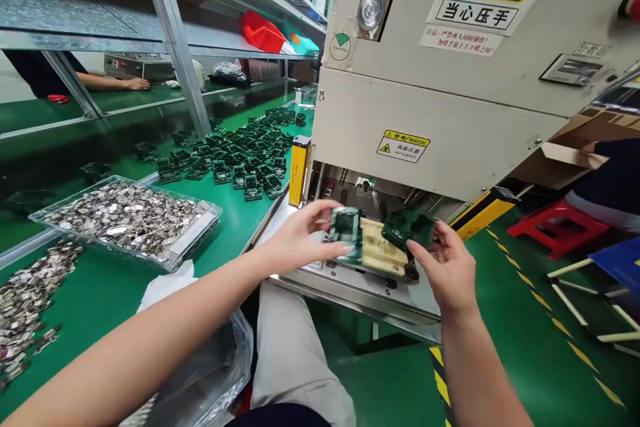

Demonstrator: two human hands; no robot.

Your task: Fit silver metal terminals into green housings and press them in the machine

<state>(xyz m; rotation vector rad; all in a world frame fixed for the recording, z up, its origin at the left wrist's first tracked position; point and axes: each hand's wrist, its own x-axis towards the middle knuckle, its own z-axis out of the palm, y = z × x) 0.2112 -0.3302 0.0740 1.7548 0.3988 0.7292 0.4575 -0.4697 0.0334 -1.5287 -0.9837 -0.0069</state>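
Clamps left fingers (327, 251) on green part (346, 227), right fingers (424, 259) on second part (406, 227), by pale block (383, 252) near machine bed's (367, 289) front edge; apparently loading or unloading; needs careful alignment.

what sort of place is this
Probably a factory workshop: a machine with a hot-surface warning, many dark parts on a green bench, and a clear tray of small metal pieces.
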